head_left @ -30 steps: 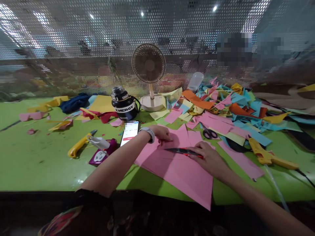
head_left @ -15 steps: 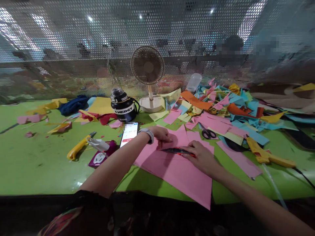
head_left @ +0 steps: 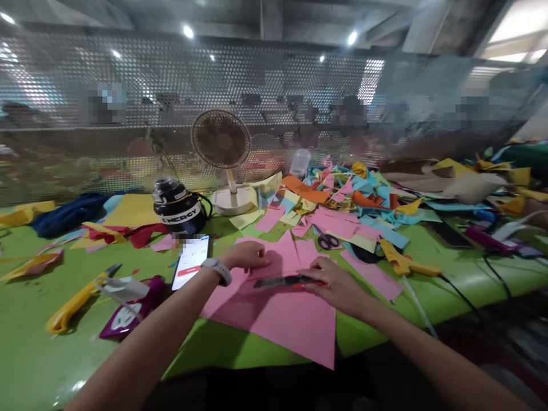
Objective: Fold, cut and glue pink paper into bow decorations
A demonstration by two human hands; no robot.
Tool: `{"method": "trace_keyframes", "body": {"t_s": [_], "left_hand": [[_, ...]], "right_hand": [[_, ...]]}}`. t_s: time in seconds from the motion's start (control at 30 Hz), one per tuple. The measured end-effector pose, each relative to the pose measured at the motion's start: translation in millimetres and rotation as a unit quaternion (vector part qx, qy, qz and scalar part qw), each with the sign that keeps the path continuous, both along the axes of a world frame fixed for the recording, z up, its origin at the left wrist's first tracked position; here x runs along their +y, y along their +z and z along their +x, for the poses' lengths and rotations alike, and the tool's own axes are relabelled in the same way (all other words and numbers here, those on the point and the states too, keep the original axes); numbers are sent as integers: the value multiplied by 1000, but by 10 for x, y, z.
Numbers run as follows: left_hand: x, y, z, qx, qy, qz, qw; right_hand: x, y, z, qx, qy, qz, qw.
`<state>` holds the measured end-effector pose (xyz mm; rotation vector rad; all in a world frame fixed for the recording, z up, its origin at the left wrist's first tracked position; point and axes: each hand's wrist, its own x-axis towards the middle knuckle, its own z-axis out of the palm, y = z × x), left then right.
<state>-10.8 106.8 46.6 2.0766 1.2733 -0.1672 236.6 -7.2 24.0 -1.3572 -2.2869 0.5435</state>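
Pink paper sheets (head_left: 274, 317) lie layered at the table's front edge, with a folded or cut piece standing up slightly at the back. My left hand (head_left: 246, 256), with a watch on its wrist, rests on their upper left part with fingers curled down at the paper. Low over the sheet, my right hand (head_left: 331, 282) is closed around a black and red utility knife (head_left: 280, 282). The knife points left, toward my left fingertips. Whether its tip touches the paper is hard to tell.
Left of the sheets are a phone (head_left: 191, 264), a purple glue gun (head_left: 132, 311) and a yellow cutter (head_left: 77, 305). Behind stand a black bottle (head_left: 180, 205) and a fan (head_left: 233, 200). Scissors (head_left: 329, 242), paper scraps (head_left: 338, 220) and a yellow glue gun (head_left: 405, 262) lie right.
The view has shifted right and tilted up, so things sit further left. My left hand has moved slightly away from the knife's tip. The right hand still grips the knife.
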Motion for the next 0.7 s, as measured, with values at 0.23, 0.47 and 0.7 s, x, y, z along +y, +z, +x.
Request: {"method": "trace_keyframes", "body": {"t_s": [0.23,0.47,0.7], "left_hand": [[-17,-104,-130,-31,-14,164,986],[-26,-69,-113,-33,-1,70,997],[34,-95,-70,-24,-8,88,996]], "right_hand": [[590,130,612,-119,-253,48,959],[796,45,603,-159,-303,64,937],[842,29,41,-126,-126,94,980]]}}
